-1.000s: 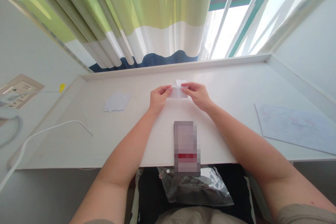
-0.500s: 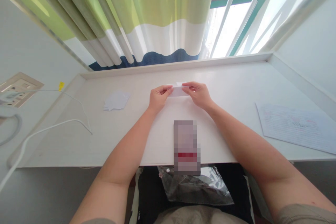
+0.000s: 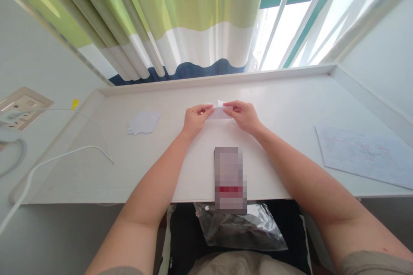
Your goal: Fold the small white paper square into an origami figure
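Observation:
A small piece of white paper (image 3: 218, 113) is held up over the white desk between my two hands. My left hand (image 3: 196, 117) pinches its left end between thumb and fingers. The right end is pinched by my right hand (image 3: 244, 115), and a pointed white corner of paper sticks up beside those fingertips. Torn white paper pieces (image 3: 144, 122) lie on the desk to the left of my hands. Nearer to me, a blurred-out phone-like object (image 3: 228, 176) rests at the desk's front edge, its lower end reaching past it.
Written sheets (image 3: 368, 154) lie on the right of the desk (image 3: 284, 94). White cables (image 3: 67, 153) cross the left side from a wall socket (image 3: 24, 107). A clear plastic bag (image 3: 245, 232) is below the front edge. Behind hangs a curtain (image 3: 200, 4).
My right hand's fingertips have shifted very slightly left along the paper. Both hands still hold it in nearly the same place.

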